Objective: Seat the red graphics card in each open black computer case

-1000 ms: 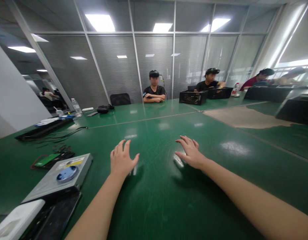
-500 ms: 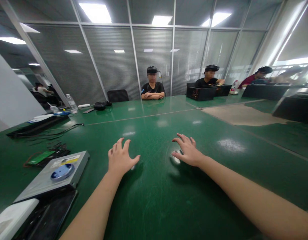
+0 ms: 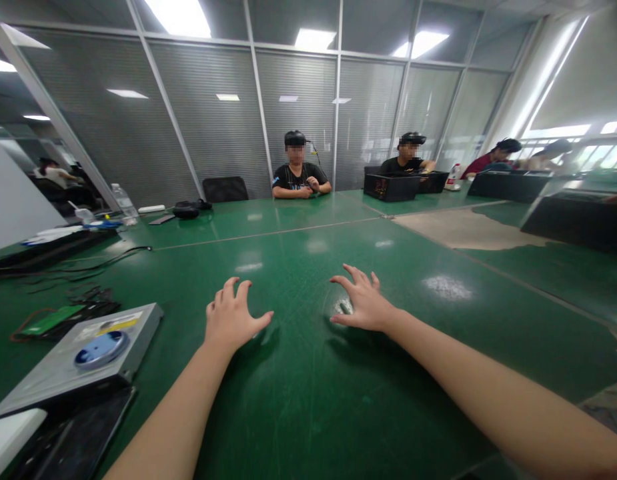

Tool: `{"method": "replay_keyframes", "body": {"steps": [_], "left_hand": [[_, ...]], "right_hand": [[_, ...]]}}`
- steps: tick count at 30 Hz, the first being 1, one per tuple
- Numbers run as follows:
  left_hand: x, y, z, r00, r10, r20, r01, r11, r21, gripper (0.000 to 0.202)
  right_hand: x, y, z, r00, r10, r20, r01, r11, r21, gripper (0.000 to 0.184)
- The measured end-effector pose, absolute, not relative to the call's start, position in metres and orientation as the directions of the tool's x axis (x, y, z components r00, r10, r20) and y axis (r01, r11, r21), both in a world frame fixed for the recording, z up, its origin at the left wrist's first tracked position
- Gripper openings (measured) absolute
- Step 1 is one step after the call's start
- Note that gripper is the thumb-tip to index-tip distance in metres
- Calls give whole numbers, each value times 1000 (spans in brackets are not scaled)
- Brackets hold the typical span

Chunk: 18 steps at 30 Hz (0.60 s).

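My left hand (image 3: 231,319) hovers palm down just over the green table (image 3: 308,393), fingers spread, holding nothing. My right hand (image 3: 362,301) is stretched out the same way a little to the right, fingers apart and empty. Both forearms reach in from the bottom edge. A grey metal optical drive with a blue disc hub (image 3: 88,353) lies to the left of my left hand, about an arm's width away.
A green circuit board with cables (image 3: 51,320) lies beyond the drive. A black tray (image 3: 68,433) and a white object (image 3: 8,440) sit at bottom left. Other people sit across the table with black boxes (image 3: 392,187). A water bottle (image 3: 119,200) stands far left.
The view has swung slightly right and up, so everything shifted left in frame. Both hands stay spread over the table in nearly the same pose.
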State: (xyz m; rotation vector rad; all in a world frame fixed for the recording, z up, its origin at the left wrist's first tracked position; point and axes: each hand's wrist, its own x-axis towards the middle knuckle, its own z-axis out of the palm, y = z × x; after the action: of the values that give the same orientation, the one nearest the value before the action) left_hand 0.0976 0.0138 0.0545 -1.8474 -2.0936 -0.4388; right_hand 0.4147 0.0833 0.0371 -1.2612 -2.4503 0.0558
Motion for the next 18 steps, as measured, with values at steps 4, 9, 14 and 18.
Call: {"method": "replay_keyframes", "body": {"steps": [4, 9, 14, 18], "left_hand": [[98, 14, 54, -89, 896, 436, 995, 96, 5, 77], [95, 15, 55, -83, 898, 433, 997, 74, 37, 76], [89, 16, 53, -64, 892, 447, 998, 45, 52, 63], [86, 17, 51, -56, 876, 480, 997, 22, 77, 56]], "right_hand": [[414, 82, 37, -536, 775, 335, 761, 615, -206, 92], [414, 82, 36, -525, 782, 336, 749, 612, -255, 86], [411, 83, 37, -490, 796, 356, 722, 599, -346, 66], [411, 87, 36, -452, 774, 444, 703, 615, -356, 61]]}}
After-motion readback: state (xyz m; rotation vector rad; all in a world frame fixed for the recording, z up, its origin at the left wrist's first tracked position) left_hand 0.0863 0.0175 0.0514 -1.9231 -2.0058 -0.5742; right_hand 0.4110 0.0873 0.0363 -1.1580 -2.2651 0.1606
